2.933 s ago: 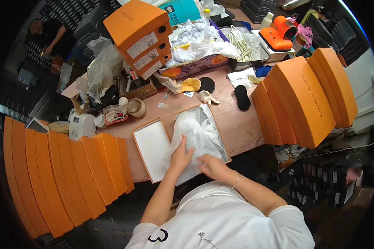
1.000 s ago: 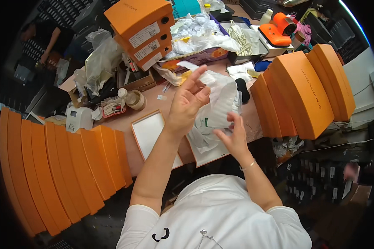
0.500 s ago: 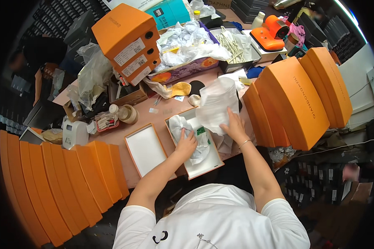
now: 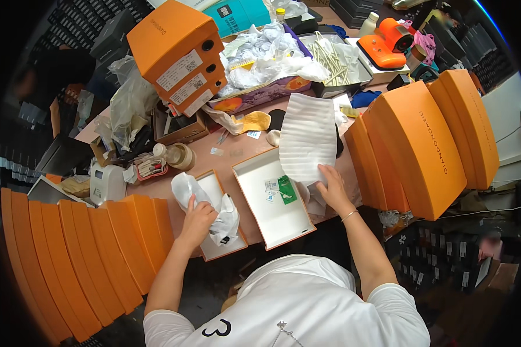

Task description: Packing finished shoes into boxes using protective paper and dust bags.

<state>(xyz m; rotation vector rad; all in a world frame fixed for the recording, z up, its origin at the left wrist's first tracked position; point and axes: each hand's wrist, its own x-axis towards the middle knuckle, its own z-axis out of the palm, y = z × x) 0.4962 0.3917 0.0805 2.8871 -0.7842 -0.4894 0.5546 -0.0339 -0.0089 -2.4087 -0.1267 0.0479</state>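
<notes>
My left hand is closed on a white tissue-wrapped bundle, held over the shallow white-lined box lid; a small dark bit shows at its lower end, but the contents are hidden. My right hand grips the lower edge of a white ribbed foam sheet, which stands up above the right side of the open box. That box is white inside with an orange rim. On its floor lie a green card and small printed papers.
Orange shoeboxes stand in rows at left and right, with an orange stack at the back left. Behind the work spot are a carton of crumpled paper, a box of sticks, an orange device and a jar.
The wrapped bundle has moved left in my left hand, from the open box to above the lid. The green card is now uncovered. The foam sheet in my right hand is straighter and more upright.
</notes>
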